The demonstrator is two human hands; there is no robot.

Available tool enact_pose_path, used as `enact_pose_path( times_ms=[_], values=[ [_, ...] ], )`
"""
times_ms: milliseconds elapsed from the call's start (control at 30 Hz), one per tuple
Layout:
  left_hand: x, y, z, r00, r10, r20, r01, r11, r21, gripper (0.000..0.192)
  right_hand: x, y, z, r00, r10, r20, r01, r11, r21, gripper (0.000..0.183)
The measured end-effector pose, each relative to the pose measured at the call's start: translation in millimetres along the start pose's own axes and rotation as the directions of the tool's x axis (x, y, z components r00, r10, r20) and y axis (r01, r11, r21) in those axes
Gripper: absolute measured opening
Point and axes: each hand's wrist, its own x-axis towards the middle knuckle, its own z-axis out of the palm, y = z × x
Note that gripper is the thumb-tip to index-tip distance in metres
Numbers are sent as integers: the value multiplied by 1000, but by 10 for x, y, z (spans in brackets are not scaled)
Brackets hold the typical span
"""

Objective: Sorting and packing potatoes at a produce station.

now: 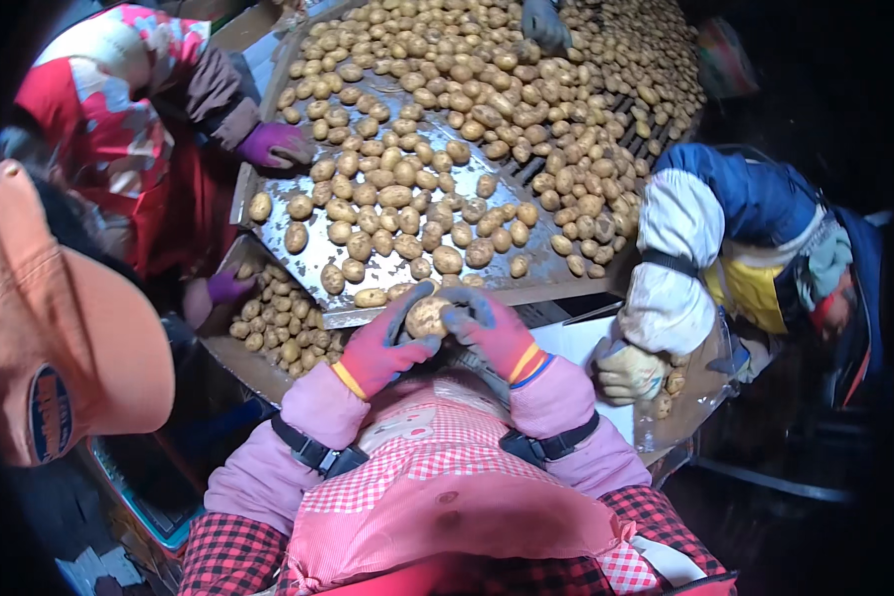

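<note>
Both my hands wear pink gloves with grey palms and meet at the near edge of a metal sorting table. Between them is a potato with dirt on its skin. My left hand has its fingers around the potato's left side and underside. My right hand touches its right side with the fingertips. Just beyond my hands, many loose potatoes lie spread over the worn metal surface. Farther back they are heaped thickly on dark bars.
A co-worker's purple glove rests at the table's left edge. A box of potatoes stands at the near left. On the right, a co-worker's white glove is over a box with some potatoes. Another grey glove reaches into the far heap.
</note>
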Motion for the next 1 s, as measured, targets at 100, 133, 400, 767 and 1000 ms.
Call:
enact_pose_path(
  times_ms=[100,133,400,767,1000],
  values=[
    [-45,-92,21,976,-215,40,216,976,-9,76,-105,87,79,989,-115,-93,59,885,-463,44],
    [-39,-132,26,985,-156,71,162,984,-78,71,-135,106,99,982,-141,-126,65,879,-473,45],
    [-77,-258,117,992,-75,97,92,979,-182,66,-266,272,215,875,-357,-327,174,863,-475,27],
    [-187,-473,-69,978,-192,77,205,948,-243,53,-372,197,-73,940,-223,-258,0,757,-653,70],
    [-205,-578,-64,945,-311,104,328,875,-356,45,-252,21,62,940,-153,305,263,895,-361,73]
  ],
)
